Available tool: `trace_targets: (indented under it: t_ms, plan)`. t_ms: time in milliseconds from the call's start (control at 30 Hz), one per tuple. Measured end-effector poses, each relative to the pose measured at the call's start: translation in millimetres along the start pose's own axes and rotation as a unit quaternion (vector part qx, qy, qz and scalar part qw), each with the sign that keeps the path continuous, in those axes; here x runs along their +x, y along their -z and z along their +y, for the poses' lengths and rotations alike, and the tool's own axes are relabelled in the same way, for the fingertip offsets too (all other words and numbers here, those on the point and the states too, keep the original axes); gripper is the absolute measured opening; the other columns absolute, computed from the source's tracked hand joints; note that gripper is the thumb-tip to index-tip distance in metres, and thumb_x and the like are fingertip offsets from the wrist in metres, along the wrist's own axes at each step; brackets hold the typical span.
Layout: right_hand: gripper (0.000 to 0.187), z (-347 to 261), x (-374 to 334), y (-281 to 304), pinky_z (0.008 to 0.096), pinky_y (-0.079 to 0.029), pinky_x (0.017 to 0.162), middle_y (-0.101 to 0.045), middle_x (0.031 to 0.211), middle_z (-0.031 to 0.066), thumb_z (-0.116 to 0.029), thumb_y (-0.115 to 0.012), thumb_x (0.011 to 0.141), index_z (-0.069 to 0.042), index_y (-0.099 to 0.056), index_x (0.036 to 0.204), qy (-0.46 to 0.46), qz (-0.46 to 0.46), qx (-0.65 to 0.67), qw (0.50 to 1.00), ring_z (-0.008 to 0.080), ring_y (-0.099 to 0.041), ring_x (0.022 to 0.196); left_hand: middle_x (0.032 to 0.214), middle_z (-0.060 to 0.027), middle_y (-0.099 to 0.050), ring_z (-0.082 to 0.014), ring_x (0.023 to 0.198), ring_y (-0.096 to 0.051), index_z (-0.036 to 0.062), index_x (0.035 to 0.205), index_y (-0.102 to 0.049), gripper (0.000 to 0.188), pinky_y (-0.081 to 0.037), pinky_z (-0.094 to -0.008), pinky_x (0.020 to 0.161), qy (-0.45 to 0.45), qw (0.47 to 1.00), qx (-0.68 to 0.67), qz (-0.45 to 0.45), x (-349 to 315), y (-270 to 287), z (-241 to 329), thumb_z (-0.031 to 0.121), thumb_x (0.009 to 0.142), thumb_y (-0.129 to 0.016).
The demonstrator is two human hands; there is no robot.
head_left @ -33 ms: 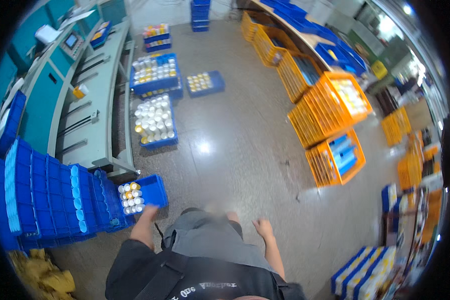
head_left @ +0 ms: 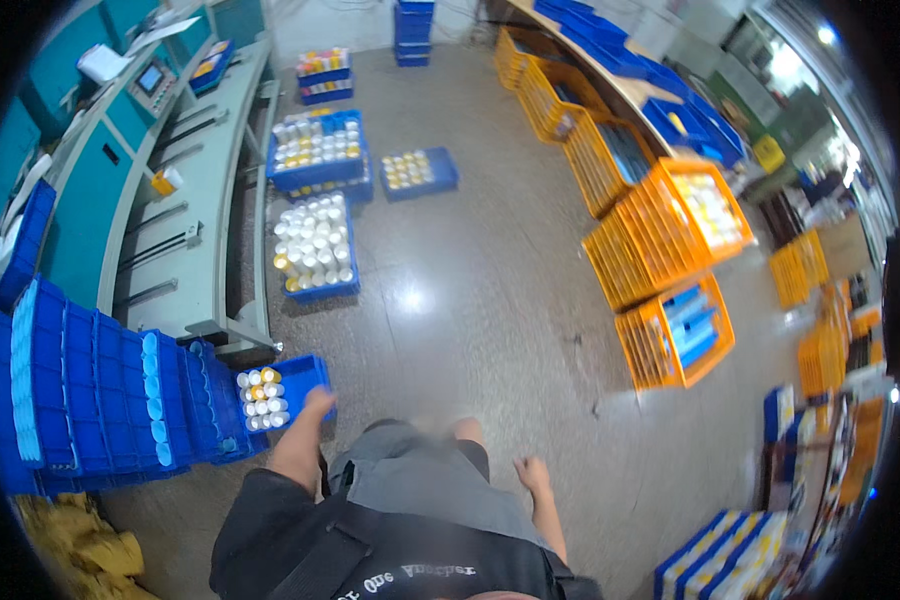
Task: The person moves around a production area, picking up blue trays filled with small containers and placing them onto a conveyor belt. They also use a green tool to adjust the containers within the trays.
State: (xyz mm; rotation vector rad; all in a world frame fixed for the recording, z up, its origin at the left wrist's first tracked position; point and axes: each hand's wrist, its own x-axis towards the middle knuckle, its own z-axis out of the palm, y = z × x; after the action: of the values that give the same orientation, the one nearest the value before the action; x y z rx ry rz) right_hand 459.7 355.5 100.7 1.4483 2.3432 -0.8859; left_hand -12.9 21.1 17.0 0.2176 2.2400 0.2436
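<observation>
My left hand (head_left: 318,400) is in front of the near right corner of a blue crate (head_left: 306,376) on the floor. Whether it touches the crate rim cannot be made out, and its fingers are blurred. White and yellow cylindrical containers (head_left: 262,398) stand in the left half of that crate; its blue bottom shows at the right. Over bare floor to the right of my legs hangs my right hand (head_left: 532,470), fingers curled in and apparently holding nothing.
Tall stacked blue crates (head_left: 110,390) stand at the left, below a long grey-green machine bench (head_left: 185,230). More blue crates of white containers (head_left: 314,240) sit ahead. Orange crates (head_left: 660,235) line the right side. A yellow cloth heap (head_left: 85,545) lies at lower left.
My left hand has shifted slightly up and right, across the crate's near corner. My right hand has dropped slightly lower in the picture. The whole view has tilted a little.
</observation>
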Motion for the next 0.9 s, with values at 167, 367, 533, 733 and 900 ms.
trace_targets:
  t_ms: [167,367,533,733,900]
  plan:
    - [0.044,57,84,74,0.0454,-0.045,0.096,-0.06,0.122,0.0229,-0.024,-0.055,0.091,-0.001,-0.054,0.129,-0.237,-0.146,0.103,0.955,0.0361,-0.056,0.115,0.127,-0.0184,-0.06,-0.0315,0.113,-0.059,0.0016,0.129,-0.054,0.058,-0.048,-0.0416,0.094,-0.336,0.929,-0.153,0.036,124,46,425,0.033,0.083,-0.069]
    - [0.039,44,361,152,0.0471,-0.045,0.085,-0.06,0.119,0.0237,-0.021,-0.053,0.09,0.003,-0.056,0.12,-0.18,-0.183,0.072,0.964,0.0351,-0.057,0.105,0.124,-0.0212,-0.06,-0.0337,0.113,-0.059,0.0037,0.131,-0.052,0.062,-0.048,-0.042,0.096,-0.424,0.901,-0.091,0.028,198,104,629,0.039,0.083,-0.067]
    - [0.028,-57,650,291,0.0366,-0.049,0.07,-0.063,0.087,0.0145,-0.018,-0.059,0.089,0.004,-0.06,0.105,-0.156,-0.111,0.208,0.959,0.0224,-0.061,0.079,0.11,-0.0258,-0.064,-0.0413,0.103,-0.06,0.0022,0.108,-0.067,0.053,-0.047,-0.0499,0.088,-0.168,0.982,-0.021,0.078,305,130,505,0.045,0.077,-0.068]
    - [0.018,-262,949,424,0.0287,-0.049,0.058,-0.061,0.082,0.0047,-0.018,-0.059,0.093,-0.002,-0.057,0.101,0.145,-0.003,0.299,0.943,0.0141,-0.058,0.067,0.121,-0.0161,-0.063,-0.0326,0.114,-0.06,0.0098,0.117,-0.066,0.042,-0.048,-0.0451,0.094,0.302,0.943,-0.137,0.018,352,142,382,0.035,0.084,-0.061]
    - [0.015,-282,1102,440,0.0335,-0.049,0.054,-0.057,0.075,0.0027,-0.018,-0.059,0.092,-0.005,-0.054,0.096,0.195,-0.044,0.155,0.967,0.0163,-0.056,0.062,0.101,-0.0136,-0.068,-0.0304,0.085,-0.065,0.0057,0.1,-0.069,0.034,-0.051,-0.0455,0.074,0.3,0.944,-0.138,-0.025,464,198,528,0.036,0.088,-0.057]
